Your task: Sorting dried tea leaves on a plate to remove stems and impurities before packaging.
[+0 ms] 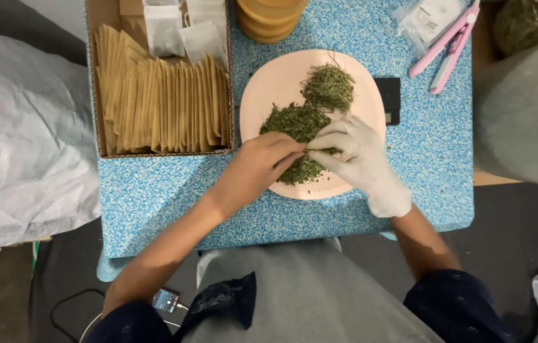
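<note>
A pale pink round plate (272, 89) sits on a blue speckled table (154, 197) and carries a heap of dried green herbs (297, 124), with a looser tuft at its far side. My bare left hand (256, 166) rests on the plate's near edge, fingertips pinched at the herbs. My right hand (355, 152), in a white glove, meets it from the right, fingers closed over the heap. Whether a small bag lies between the two hands is hidden.
A cardboard box (99, 89) at the left holds several upright brown paper sachets and small clear bags. A stack of tan lids (269, 19) stands at the back, a pink handheld sealer (447, 44) and clear bags at the back right, and a phone (166, 300) below.
</note>
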